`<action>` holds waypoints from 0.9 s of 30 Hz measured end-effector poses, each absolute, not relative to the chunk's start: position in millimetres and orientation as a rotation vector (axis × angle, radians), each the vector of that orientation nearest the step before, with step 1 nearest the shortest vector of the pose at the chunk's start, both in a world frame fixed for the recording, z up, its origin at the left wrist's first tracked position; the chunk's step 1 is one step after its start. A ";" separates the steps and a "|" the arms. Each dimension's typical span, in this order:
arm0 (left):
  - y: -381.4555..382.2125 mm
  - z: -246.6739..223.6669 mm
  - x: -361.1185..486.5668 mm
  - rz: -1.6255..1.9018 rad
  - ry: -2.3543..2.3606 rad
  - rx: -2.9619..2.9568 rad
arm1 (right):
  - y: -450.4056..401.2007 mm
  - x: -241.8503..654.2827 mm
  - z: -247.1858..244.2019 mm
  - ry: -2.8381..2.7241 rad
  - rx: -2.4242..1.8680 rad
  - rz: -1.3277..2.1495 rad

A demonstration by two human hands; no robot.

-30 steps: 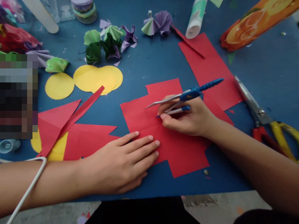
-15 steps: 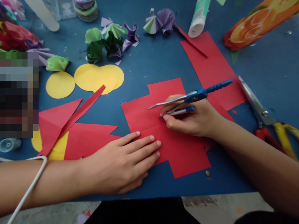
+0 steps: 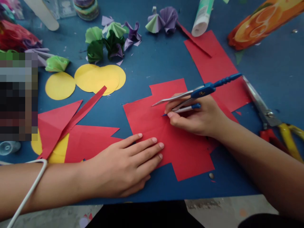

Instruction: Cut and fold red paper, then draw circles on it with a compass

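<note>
A cross-shaped area of red paper (image 3: 147, 110) lies in front of me on the blue table. My left hand (image 3: 130, 164) rests flat on its lower left part, fingers spread and holding nothing. Pinched in my right hand (image 3: 194, 115) is a drawing compass (image 3: 201, 91) with a blue top and silver legs. The compass is tilted over the red paper, its handle pointing up and right. Its blue tip is close to the paper; whether it touches is hard to tell.
Scissors (image 3: 268, 114) lie open at the right, near another red sheet (image 3: 213, 60). Yellow circles (image 3: 60, 86) and red scraps (image 3: 92, 142) lie left. Folded paper pieces (image 3: 116, 41), a glue tube (image 3: 201, 19) and an orange packet (image 3: 261, 25) stand farther back. A white cable (image 3: 28, 196) crosses my left forearm.
My right hand has shifted slightly up and right with the compass, whose handle now reaches nearer the scissors' tips. My left hand has stayed in place.
</note>
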State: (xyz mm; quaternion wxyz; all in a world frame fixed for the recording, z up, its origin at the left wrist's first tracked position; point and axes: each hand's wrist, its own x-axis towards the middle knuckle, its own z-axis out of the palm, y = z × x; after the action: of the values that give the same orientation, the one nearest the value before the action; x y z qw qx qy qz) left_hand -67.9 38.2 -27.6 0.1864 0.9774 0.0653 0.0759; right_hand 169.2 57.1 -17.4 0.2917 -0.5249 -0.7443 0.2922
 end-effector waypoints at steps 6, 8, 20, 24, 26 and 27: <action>38.1 -27.4 -67.5 0.190 0.178 2.751 | 57.1 169.9 -18.3 -1.963 -1.412 0.744; 38.2 -27.8 -67.3 0.195 0.176 2.754 | 57.3 170.4 -18.7 -1.960 -1.416 0.739; 38.6 -27.6 -67.4 0.215 0.179 2.764 | 57.5 171.0 -19.5 -1.956 -1.420 0.757; 37.5 -27.8 -68.0 0.213 0.175 2.762 | 57.1 170.8 -19.2 -1.961 -1.438 0.751; 37.2 -27.8 -68.2 0.216 0.177 2.760 | 57.4 171.0 -19.3 -1.966 -1.440 0.745; 37.1 -27.7 -68.3 0.218 0.179 2.758 | 57.6 171.2 -19.4 -1.967 -1.438 0.744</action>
State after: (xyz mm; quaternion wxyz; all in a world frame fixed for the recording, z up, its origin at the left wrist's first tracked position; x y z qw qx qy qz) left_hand -68.3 37.1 -27.7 0.1833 0.9779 0.0635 0.0774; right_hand 171.2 57.6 -19.4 0.2925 -0.5398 -0.7383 0.2791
